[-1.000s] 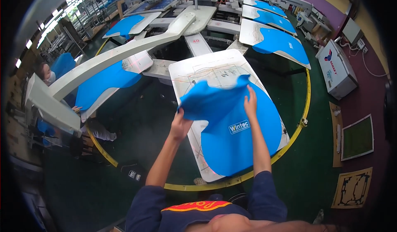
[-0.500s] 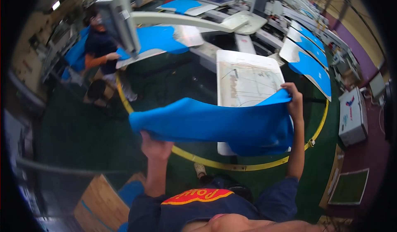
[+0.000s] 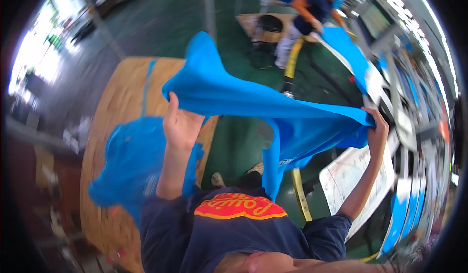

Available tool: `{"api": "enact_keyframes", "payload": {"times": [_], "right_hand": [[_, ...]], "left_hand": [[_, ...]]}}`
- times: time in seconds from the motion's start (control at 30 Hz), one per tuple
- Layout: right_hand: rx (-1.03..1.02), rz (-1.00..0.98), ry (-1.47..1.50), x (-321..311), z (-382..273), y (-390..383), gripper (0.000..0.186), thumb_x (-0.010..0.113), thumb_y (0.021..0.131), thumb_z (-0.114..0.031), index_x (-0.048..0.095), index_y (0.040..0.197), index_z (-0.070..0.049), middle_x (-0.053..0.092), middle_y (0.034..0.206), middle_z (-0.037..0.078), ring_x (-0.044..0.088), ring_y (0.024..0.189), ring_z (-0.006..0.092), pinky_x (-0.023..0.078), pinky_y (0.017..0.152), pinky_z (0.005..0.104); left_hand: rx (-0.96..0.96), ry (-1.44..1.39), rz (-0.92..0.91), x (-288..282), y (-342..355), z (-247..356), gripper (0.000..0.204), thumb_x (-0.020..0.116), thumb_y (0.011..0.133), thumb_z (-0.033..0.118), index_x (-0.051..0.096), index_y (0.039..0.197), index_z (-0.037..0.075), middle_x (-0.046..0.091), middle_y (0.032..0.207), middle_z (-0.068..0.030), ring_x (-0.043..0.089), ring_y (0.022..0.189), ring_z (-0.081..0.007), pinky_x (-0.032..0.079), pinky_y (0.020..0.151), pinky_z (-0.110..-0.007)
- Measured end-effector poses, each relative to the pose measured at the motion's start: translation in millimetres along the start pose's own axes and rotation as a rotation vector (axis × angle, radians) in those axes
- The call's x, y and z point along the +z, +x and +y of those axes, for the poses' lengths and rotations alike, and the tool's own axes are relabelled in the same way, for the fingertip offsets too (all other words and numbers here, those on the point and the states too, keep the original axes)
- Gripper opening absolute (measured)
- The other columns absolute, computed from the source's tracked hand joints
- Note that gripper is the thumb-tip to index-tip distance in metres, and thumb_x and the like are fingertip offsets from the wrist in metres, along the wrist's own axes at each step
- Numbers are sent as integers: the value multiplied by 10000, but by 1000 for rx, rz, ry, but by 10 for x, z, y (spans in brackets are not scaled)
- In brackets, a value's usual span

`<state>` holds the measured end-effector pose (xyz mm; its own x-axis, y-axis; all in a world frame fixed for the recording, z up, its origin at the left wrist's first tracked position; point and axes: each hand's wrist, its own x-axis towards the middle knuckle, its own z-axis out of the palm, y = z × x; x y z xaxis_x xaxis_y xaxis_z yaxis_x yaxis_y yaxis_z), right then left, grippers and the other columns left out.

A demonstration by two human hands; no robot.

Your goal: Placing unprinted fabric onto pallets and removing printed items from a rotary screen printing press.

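A piece of bright blue fabric [image 3: 248,96] stretches across the air in front of me between my two hands. My left hand [image 3: 183,127] holds its left part, thumb upright and the other fingers hidden by the cloth. At the far right corner, my right hand [image 3: 377,129] is closed on the fabric's edge. The middle sags, and a flap hangs toward my shirt. Beneath and beside my left forearm, a crumpled pile of the same blue fabric [image 3: 131,151] lies on a wooden table [image 3: 109,90]. A bare white printing platen [image 3: 358,175] is below my right forearm.
At the far right a co-worker [image 3: 312,12] handles blue fabric on another platen [image 3: 348,49]. A yellow floor-level rail [image 3: 299,192] curves between me and the platens. More blue-covered platens [image 3: 400,212] stand at the right, and a dark stool [image 3: 269,24] is at the back.
My view has swung left, bringing the wooden table and its fabric pile into full sight. The fabric has come off the platen, lifted and carried left in both hands.
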<state>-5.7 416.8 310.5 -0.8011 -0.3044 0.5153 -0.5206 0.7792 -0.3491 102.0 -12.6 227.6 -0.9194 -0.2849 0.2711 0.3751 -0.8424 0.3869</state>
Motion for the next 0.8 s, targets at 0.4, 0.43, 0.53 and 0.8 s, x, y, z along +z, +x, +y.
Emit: {"api": "enact_keyframes", "payload": {"times": [0.4,0.43,0.53,0.8], "right_hand": [[-285,-71,312,1542,-1005,565,403,378,671,141,615,969,6,643,883,122,625,878,203,445,822,277],[-335,-52,318,1592,-1085,603,376,387,702,132,610,981,17,646,914,118,618,894,206,438,840,287],[-405,3,460,1716,-1424,656,368,388,716,134,602,999,34,648,942,121,614,918,215,433,853,294],[-902,272,520,1988,-2246,794,356,458,729,151,604,1034,40,663,884,156,632,710,231,500,680,293]], "left_hand": [[356,124,113,-428,-1393,1417,471,335,981,363,397,1311,32,445,1342,-113,399,1254,-272,284,1054,-436],[400,98,130,-419,-1507,1467,473,343,979,368,392,1316,40,431,1354,-113,384,1263,-281,267,1061,-444],[553,146,172,-286,-1845,1594,463,353,978,366,403,1316,53,428,1360,-117,384,1259,-282,254,1068,-455],[852,298,132,234,-2740,1954,434,410,971,320,408,1308,47,397,1376,-114,353,1268,-279,218,1074,-472]]}}
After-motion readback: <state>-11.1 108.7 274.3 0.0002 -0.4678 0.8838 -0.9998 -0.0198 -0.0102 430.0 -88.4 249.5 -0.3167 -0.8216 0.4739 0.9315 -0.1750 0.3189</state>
